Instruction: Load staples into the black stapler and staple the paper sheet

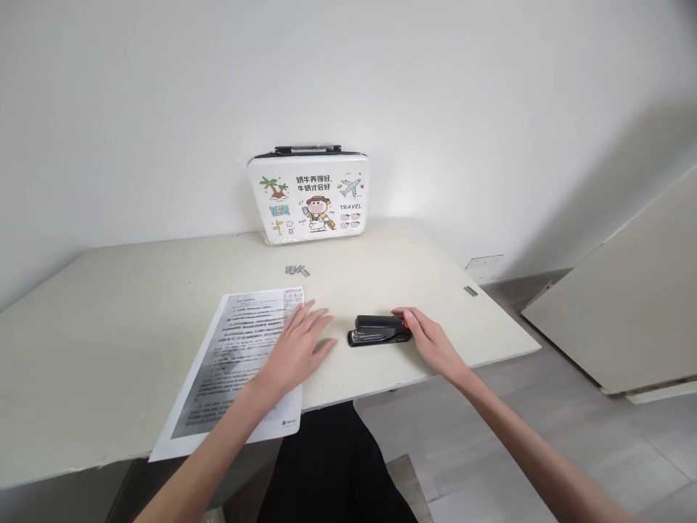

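A black stapler (pixel 378 330) with an orange part near its rear lies on the table, its front end pointing left. My right hand (pixel 430 340) is closed around the stapler's rear end. Over the right edge of a printed sheet of paper (pixel 234 363) is my left hand (pixel 301 345), fingers spread and nothing held. Whether that hand touches the paper I cannot tell. The sheet's lower edge reaches past the table's front edge. Several small grey staple strips (pixel 297 270) lie beyond the paper, and another staple strip (pixel 470 291) lies near the table's right edge.
A white carry case (pixel 310 196) with cartoon prints and a black handle stands at the back of the pale table (pixel 136 290), against the wall. To the right, a pale panel (pixel 626 290) stands on the grey floor. My dark-clothed legs (pixel 332 465) are below the front edge.
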### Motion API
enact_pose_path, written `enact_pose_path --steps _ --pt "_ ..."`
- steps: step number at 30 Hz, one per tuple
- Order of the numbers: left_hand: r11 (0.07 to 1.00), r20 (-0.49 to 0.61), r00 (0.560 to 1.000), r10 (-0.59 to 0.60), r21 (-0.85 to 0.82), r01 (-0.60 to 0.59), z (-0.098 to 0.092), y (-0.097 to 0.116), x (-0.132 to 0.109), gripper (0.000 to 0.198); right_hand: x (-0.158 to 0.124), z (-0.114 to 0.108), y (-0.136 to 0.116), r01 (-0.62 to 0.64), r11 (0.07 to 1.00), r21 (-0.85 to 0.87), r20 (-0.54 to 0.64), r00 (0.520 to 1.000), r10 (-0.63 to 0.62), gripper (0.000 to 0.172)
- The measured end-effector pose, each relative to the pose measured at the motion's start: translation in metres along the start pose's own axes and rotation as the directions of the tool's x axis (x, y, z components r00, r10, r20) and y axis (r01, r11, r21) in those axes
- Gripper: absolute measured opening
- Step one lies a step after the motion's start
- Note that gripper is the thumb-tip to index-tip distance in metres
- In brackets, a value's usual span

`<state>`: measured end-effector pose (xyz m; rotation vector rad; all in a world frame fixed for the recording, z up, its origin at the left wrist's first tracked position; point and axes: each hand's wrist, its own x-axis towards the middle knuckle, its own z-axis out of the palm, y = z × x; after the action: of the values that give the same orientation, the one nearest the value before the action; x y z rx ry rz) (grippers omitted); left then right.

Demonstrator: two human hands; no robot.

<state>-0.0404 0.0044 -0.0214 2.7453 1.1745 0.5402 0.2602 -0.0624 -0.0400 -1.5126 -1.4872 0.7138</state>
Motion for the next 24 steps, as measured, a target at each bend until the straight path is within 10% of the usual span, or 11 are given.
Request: enact_pose_path --steps 10,19,24 --pt "0.981 -0.039 0.996 0.085 -0.171 -0.091 0.006 0.029 0.030 0.015 -0.004 0.003 -0.005 0.063 0.995 -0.083 0.029 0.998 -0.061 0.047" --pt "0.986 0.039 0.996 0.083 -0.150 -0.077 -0.028 -0.013 -0.004 0.031 -0.006 0.004 -0.004 0.051 0.995 -0.090 0.015 0.999 -0.050 0.048" --pt "0.998 -0.059 0.997 -0.048 0.025 0.050 -0.035 -0.054 0.038 0.031 -0.006 0.004 -0.005 0.036 0.996 -0.083 0.016 0.999 -0.034 0.046"
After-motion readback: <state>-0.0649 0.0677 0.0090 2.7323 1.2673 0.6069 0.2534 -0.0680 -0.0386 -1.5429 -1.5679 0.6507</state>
